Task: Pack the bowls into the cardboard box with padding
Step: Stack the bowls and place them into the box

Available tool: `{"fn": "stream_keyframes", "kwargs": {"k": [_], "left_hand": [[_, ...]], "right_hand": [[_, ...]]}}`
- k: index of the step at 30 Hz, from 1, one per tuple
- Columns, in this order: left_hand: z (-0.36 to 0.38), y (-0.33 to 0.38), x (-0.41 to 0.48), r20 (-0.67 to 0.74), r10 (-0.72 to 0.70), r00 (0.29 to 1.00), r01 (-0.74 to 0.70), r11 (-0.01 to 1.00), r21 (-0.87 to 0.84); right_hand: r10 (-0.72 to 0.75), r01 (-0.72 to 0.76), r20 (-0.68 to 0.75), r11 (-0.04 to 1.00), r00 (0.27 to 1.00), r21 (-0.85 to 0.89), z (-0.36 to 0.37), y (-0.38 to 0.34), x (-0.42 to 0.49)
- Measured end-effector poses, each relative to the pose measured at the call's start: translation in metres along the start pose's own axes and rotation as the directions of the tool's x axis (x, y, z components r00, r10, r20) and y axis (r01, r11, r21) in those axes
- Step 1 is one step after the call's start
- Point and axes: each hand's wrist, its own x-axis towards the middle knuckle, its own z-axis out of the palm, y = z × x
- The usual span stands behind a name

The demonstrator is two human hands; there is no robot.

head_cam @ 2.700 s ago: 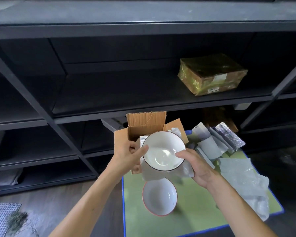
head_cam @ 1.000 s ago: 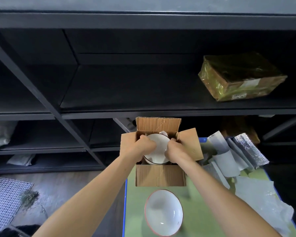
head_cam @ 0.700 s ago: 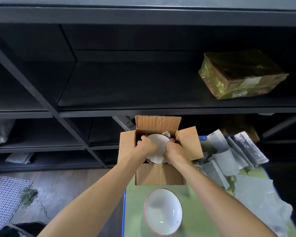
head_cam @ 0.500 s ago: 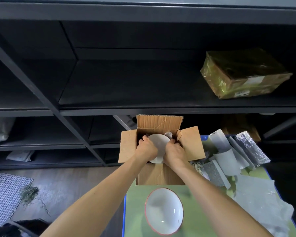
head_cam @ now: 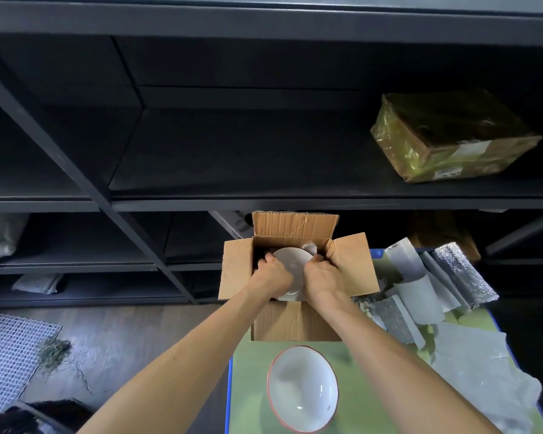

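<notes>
Fingers of left hand: curled over left rim of white bowl, gripping it. Fingers of right hand: curled over right rim of same bowl, gripping it. Thumbs of both hands: hidden from the head camera.

Position of held bowl: inside open top of cardboard box, sunk partly below flap level, tilted with inner face toward camera. Lower part of bowl: hidden behind both hands. Contact with box bottom: cannot tell.

White padding scrap: inside box, at far right corner, just beside bowl rim.

Box flaps: left and right ones spread outward, rear one standing upright. Box location: far end of green mat with blue edging.

Second bowl, white with red rim: upright on mat, just in front of box, not touching it, between both forearms.

Right of box: overlapping heap of padding, made up of silver foil sheets nearer the box's rear and grey-white foam sheets nearer its front.

Behind and above box: black shelving unit. On shelf above and right of box: film-wrapped carton with white label.

Left of box, on wooden floor: white mesh mat, with tuft of dry fibres at its edge.
</notes>
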Motion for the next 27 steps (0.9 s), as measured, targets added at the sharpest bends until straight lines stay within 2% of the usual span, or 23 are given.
{"fn": "stream_keyframes", "kwargs": {"k": [2, 4, 6, 8, 11, 14, 19, 23, 27], "left_hand": [[-0.004, -0.001, -0.008, -0.032, 0.063, 0.997, -0.062, 0.997, 0.039], [-0.009, -0.005, -0.021, -0.080, 0.187, 0.979, -0.170, 0.969, 0.179], [-0.017, -0.016, -0.031, -0.240, 0.320, 0.917, -0.238, 0.918, 0.316], [-0.023, -0.033, -0.036, -0.377, 0.419, 0.826, -0.279, 0.885, 0.371], [-0.022, -0.060, -0.039, -0.442, 0.369, 0.818, -0.281, 0.926, 0.253], [-0.009, -0.080, -0.040, -0.387, 0.355, 0.851, -0.252, 0.923, 0.292], [0.006, -0.091, -0.043, -0.344, 0.338, 0.876, -0.282, 0.938, 0.203], [0.005, -0.089, -0.045, -0.378, 0.295, 0.877, -0.290, 0.954, 0.073], [0.007, -0.090, -0.044, -0.370, 0.297, 0.880, -0.288, 0.954, 0.081]], "right_hand": [[-0.008, 0.008, -0.017, 1.000, 1.000, -0.006, 0.000, 0.000, -0.002], [-0.033, 0.033, -0.042, 0.999, 0.999, 0.018, -0.001, -0.001, -0.006], [-0.073, 0.075, -0.069, 0.997, 0.995, 0.033, -0.001, -0.001, -0.011], [-0.075, 0.078, -0.065, 0.995, 0.995, 0.056, 0.000, -0.004, -0.016], [-0.043, 0.046, -0.036, 0.996, 0.998, 0.079, 0.003, -0.012, -0.016], [0.037, -0.038, 0.009, 0.988, 0.999, 0.153, 0.005, -0.023, -0.012], [0.115, -0.122, 0.063, 0.986, 0.991, 0.117, 0.009, -0.037, -0.006], [0.120, -0.129, 0.087, 0.986, 0.989, 0.106, 0.007, -0.036, 0.000], [0.112, -0.118, 0.070, 0.989, 0.991, 0.094, 0.010, -0.038, 0.000]]}}
